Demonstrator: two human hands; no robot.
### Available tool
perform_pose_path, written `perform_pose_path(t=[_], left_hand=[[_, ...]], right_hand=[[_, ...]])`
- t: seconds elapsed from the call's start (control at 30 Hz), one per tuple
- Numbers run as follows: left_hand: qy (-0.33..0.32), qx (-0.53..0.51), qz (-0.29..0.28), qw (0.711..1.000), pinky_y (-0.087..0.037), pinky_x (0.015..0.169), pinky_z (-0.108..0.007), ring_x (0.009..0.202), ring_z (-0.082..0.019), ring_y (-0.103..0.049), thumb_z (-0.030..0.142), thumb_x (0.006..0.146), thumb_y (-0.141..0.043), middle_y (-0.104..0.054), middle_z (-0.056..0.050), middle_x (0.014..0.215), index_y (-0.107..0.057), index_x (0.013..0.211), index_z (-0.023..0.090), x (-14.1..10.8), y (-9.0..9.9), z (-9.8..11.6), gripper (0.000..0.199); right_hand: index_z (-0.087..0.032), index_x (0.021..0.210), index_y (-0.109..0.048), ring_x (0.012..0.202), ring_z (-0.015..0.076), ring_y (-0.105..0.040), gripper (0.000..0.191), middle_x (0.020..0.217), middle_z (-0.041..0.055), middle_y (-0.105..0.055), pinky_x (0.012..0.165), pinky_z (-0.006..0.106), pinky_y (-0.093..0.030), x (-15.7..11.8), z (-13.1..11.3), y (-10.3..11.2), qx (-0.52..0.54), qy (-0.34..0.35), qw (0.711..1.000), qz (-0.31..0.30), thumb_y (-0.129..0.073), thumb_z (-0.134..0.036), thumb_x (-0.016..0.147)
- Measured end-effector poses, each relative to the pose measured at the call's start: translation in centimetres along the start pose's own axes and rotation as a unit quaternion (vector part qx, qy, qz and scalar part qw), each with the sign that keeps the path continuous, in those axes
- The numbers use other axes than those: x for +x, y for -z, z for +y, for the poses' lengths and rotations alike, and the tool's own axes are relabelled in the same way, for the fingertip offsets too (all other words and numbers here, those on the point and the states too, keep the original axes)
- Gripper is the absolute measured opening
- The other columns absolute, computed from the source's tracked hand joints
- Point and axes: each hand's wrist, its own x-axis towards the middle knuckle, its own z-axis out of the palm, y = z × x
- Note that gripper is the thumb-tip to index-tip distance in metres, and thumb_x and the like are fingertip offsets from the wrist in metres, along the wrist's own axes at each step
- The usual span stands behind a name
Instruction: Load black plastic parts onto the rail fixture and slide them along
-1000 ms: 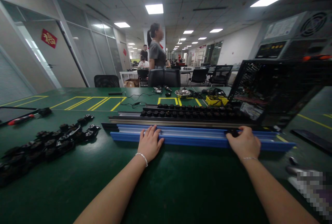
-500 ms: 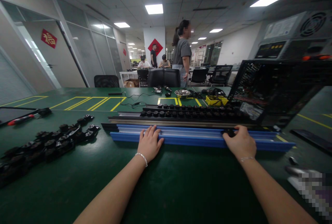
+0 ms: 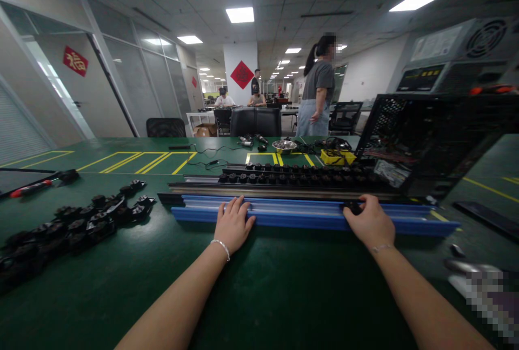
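A long blue rail (image 3: 300,220) lies crosswise on the green table (image 3: 284,285). My left hand (image 3: 234,223) rests on its left part, fingers spread and nothing gripped. Toward the rail's right part, my right hand (image 3: 370,221) pinches a small black part (image 3: 353,208) at the channel. Behind the blue rail are dark rails (image 3: 259,192), and beyond them rows of black round parts (image 3: 279,179) sit in further rails.
Black parts (image 3: 77,226) form a long cluster at left, near a red-handled tool (image 3: 32,188). An open computer case (image 3: 438,139) stands at right. Farther back are a metal bowl (image 3: 284,146), a yellow item (image 3: 337,157) and a standing person (image 3: 319,88).
My right hand has slid slightly left along the blue rail with the black part. My left hand has stayed put. The standing person has moved right in the background.
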Motion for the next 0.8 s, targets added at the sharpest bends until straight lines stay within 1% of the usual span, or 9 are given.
perform_pose_path(t=[0.3,0.47,0.8], left_hand=[[0.004,-0.007,-0.007,1.0,-0.023,0.104,-0.045,0.126,-0.023,-0.035,0.044,0.085,-0.037,-0.044,-0.005,0.135,-0.051,0.118,0.026,0.1,0.3,0.1,0.04],[0.0,-0.003,-0.002,1.0,-0.023,0.104,-0.046,0.125,-0.023,-0.035,0.044,0.086,-0.036,-0.045,-0.006,0.135,-0.051,0.118,0.025,0.0,0.2,0.0,0.04],[0.005,-0.002,-0.004,1.0,-0.023,0.105,-0.045,0.126,-0.023,-0.035,0.043,0.085,-0.038,-0.044,-0.005,0.135,-0.051,0.119,0.026,0.0,0.2,0.1,0.04]], right_hand=[[-0.02,0.108,-0.044,0.077,0.023,-0.058,0.047,0.09,0.0068,-0.06,0.063,0.032,-0.04,-0.2,-0.5,-0.1,-0.004,0.013,1.0,-0.008,-0.052,-0.043,0.068],[-0.02,0.109,-0.044,0.079,0.0238,-0.059,0.047,0.091,0.0068,-0.06,0.063,0.032,-0.04,-0.3,-0.8,0.0,-0.008,0.011,1.0,-0.02,-0.051,-0.044,0.069],[-0.02,0.108,-0.045,0.08,0.0235,-0.058,0.044,0.093,0.0072,-0.061,0.063,0.031,-0.04,-0.7,-1.6,0.1,-0.006,0.026,0.999,-0.018,-0.049,-0.042,0.07]])
